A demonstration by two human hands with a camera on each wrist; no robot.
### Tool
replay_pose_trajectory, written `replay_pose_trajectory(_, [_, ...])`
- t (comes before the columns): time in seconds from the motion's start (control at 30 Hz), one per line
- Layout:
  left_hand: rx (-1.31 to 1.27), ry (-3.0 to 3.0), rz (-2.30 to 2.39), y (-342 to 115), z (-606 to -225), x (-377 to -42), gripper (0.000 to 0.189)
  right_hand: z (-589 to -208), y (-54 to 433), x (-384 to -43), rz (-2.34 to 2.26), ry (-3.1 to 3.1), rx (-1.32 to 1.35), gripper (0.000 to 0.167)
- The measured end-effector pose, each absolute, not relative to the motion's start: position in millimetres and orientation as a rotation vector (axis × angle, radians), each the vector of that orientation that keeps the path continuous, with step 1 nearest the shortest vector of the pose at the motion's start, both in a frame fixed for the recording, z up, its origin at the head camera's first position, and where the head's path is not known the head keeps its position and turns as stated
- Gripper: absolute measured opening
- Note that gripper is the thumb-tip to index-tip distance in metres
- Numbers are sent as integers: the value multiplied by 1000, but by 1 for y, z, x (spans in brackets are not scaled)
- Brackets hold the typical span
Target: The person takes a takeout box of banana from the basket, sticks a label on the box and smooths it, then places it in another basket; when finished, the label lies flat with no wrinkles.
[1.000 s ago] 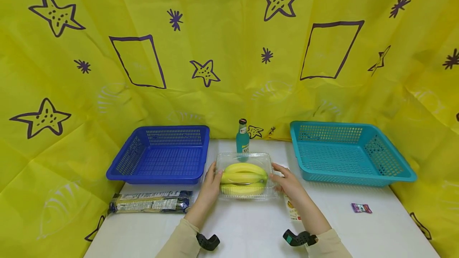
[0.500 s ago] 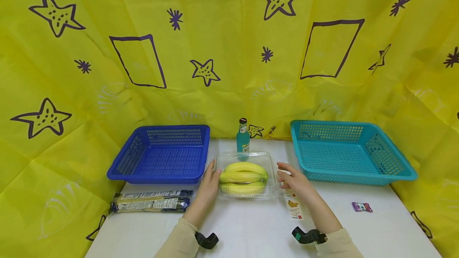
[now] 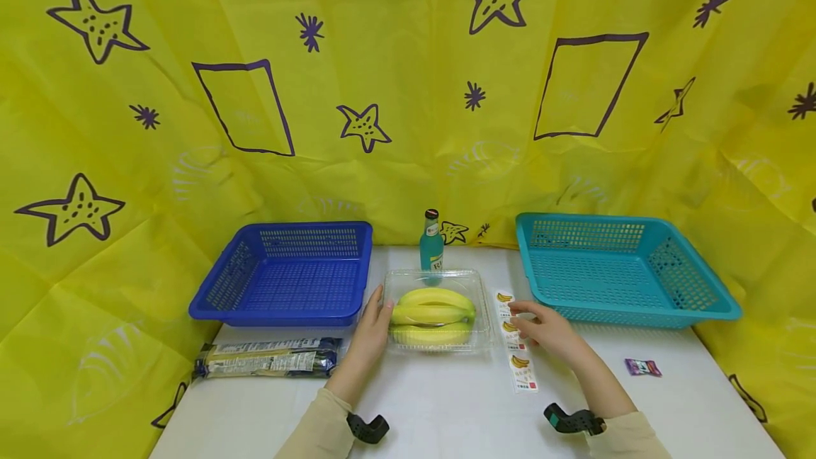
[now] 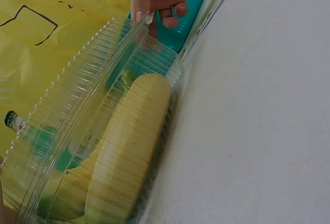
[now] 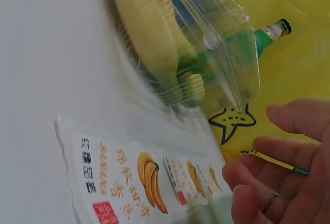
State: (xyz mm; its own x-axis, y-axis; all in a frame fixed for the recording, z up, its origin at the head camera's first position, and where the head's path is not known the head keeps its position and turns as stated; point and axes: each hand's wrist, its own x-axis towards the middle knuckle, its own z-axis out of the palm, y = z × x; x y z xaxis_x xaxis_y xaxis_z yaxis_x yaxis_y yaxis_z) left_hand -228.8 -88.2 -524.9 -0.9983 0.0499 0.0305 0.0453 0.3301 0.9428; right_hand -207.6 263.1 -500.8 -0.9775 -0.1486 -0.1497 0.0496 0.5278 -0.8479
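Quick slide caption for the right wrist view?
Right hand near a strip of banana labels, bananas in a clear clamshell and a bottle beyond.

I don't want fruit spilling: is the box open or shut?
Shut: the box has its lid down over the bananas, rim meeting rim; latched or not, I cannot tell.

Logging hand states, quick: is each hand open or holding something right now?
Left hand: open, beside the clear box.
Right hand: open, holding nothing, near the banana labels.
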Motion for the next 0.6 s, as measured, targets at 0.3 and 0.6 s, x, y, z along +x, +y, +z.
replay_pose_trajectory(0.3, [140,2736,1663,-87,-512,-223,61,-515,276,-207,-1320,2608,-130,46])
replay_pose_trajectory(0.6, [583,3054,1235,-76,-490,-214,60,-522,281,-208,-1323,2608,-164,47])
